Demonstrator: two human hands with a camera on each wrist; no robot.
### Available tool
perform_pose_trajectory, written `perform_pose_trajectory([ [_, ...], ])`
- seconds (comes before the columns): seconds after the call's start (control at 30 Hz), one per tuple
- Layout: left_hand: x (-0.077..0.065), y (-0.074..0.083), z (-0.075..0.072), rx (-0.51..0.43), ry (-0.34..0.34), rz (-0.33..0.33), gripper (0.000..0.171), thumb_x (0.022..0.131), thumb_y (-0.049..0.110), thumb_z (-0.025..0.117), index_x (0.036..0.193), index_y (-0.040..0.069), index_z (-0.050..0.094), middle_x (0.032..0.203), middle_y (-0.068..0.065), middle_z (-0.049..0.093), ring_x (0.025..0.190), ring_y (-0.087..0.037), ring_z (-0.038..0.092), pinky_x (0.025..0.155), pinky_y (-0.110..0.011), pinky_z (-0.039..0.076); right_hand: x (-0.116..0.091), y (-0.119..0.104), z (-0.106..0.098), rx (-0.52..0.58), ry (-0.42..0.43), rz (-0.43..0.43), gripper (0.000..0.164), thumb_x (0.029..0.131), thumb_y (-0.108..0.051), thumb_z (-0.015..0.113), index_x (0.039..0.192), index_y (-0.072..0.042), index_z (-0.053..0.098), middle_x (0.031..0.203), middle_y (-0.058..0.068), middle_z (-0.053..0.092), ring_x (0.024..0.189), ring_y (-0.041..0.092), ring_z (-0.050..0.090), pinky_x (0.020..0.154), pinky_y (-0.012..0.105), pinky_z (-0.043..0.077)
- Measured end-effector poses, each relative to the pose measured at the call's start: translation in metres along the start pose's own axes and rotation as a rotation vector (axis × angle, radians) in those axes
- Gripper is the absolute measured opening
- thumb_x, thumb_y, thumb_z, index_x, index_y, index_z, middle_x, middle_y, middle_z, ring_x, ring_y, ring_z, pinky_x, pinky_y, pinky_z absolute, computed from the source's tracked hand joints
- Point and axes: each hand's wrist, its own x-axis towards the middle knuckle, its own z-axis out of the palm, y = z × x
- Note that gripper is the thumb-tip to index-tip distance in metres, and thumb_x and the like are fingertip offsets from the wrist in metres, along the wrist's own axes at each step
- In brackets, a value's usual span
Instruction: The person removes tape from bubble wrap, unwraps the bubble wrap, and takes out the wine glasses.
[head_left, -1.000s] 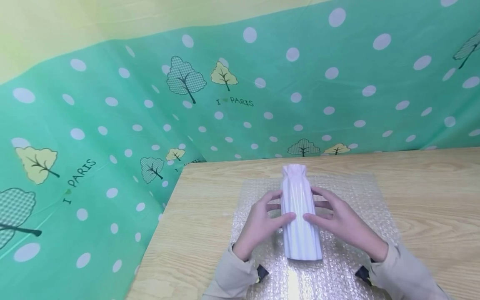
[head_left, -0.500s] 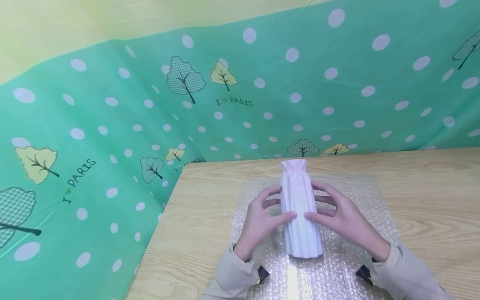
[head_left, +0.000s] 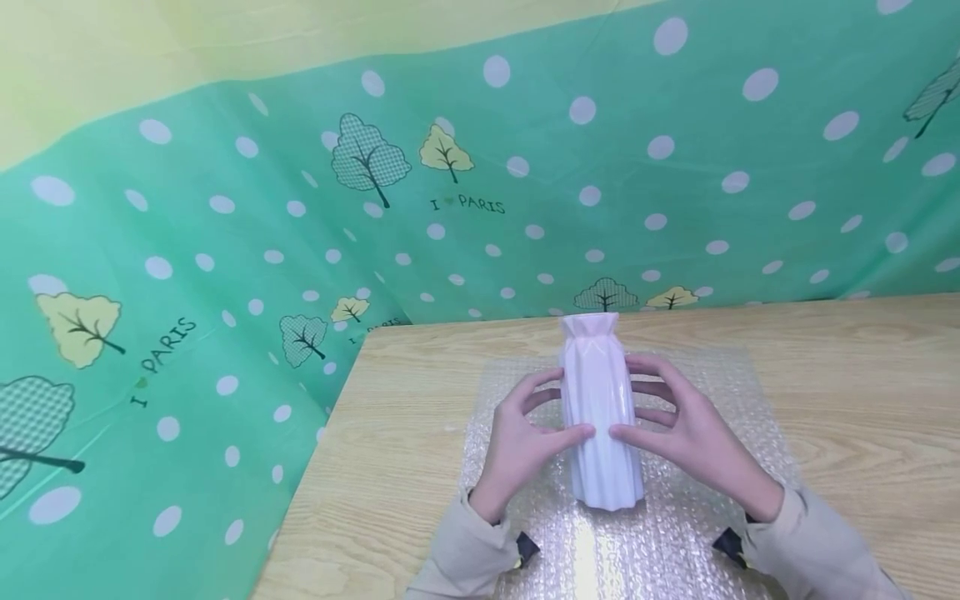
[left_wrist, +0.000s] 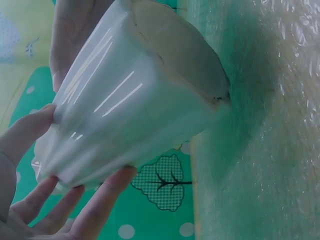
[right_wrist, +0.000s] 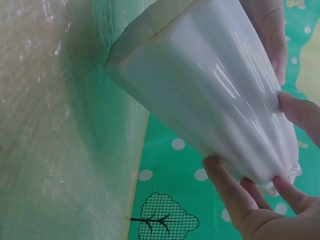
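Note:
A white pleated vase [head_left: 598, 417] with a flared, crimped mouth is held tilted over a sheet of bubble wrap [head_left: 517, 375]. My left hand [head_left: 517, 437] grips its left side, with the thumb [head_left: 573, 434] on the near face and the fingers spread along the side. Opposite it, my right hand [head_left: 678, 421] grips the right side in the same manner. The left wrist view shows the vase [left_wrist: 107, 100] with its flat base exposed, facing the bubble wrap [left_wrist: 270, 75]. In the right wrist view, several fingertips [right_wrist: 217, 167] press the vase's far side.
The bubble wrap lies flat on a light wooden table [head_left: 390, 417]. A green curtain [head_left: 480, 167] with white dots and trees hangs behind the table and along its left side. Dark pieces [head_left: 527, 548] show near both cuffs.
The vase has moved slightly up and away in the head view, and its mouth has tipped upward. Both hands keep their hold and have shifted only a little.

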Motion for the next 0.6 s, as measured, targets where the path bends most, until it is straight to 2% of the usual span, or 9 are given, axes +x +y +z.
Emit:
perform_pose_trajectory([
  [0.13, -0.0002, 0.0006, 0.0008, -0.027, -0.001, 0.015, 0.071, 0.070, 0.000, 0.086, 0.131, 0.023, 0.060, 0.134, -0.010, 0.058, 0.103, -0.035, 0.068, 0.070, -0.039, 0.063, 0.0000, -0.0012, -0.0014, -0.003, 0.009, -0.006, 0.081, 0.077, -0.009, 0.084, 0.146, -0.011, 0.040, 0.145, 0.011, 0.045, 0.121, 0.009, 0.054, 0.092, 0.026, 0.056],
  [0.3, -0.0005, -0.0009, 0.0020, -0.038, -0.005, 0.029, 0.072, 0.070, -0.002, 0.085, 0.133, 0.022, 0.059, 0.135, -0.008, 0.058, 0.096, -0.029, 0.071, 0.073, -0.039, 0.063, 0.0002, -0.0017, -0.0019, -0.012, 0.017, -0.006, 0.083, 0.076, -0.010, 0.085, 0.145, -0.011, 0.040, 0.145, 0.010, 0.044, 0.124, 0.021, 0.053, 0.093, 0.025, 0.055],
  [0.4, 0.0000, -0.0020, 0.0026, -0.017, -0.008, 0.077, 0.072, 0.070, -0.001, 0.086, 0.133, 0.021, 0.059, 0.136, -0.004, 0.058, 0.105, -0.024, 0.069, 0.075, -0.037, 0.063, 0.0007, -0.0018, -0.0018, -0.019, 0.026, -0.013, 0.085, 0.074, -0.009, 0.086, 0.145, -0.011, 0.039, 0.145, 0.009, 0.043, 0.125, 0.024, 0.052, 0.093, 0.024, 0.055],
  [0.6, 0.0014, -0.0045, 0.0039, 0.026, -0.008, 0.179, 0.071, 0.072, 0.004, 0.086, 0.135, 0.021, 0.058, 0.136, 0.000, 0.058, 0.120, -0.027, 0.061, 0.078, -0.037, 0.062, 0.0017, -0.0017, -0.0019, -0.019, 0.041, -0.022, 0.086, 0.073, -0.006, 0.086, 0.145, -0.009, 0.039, 0.145, 0.010, 0.043, 0.124, 0.012, 0.051, 0.094, 0.024, 0.054],
])
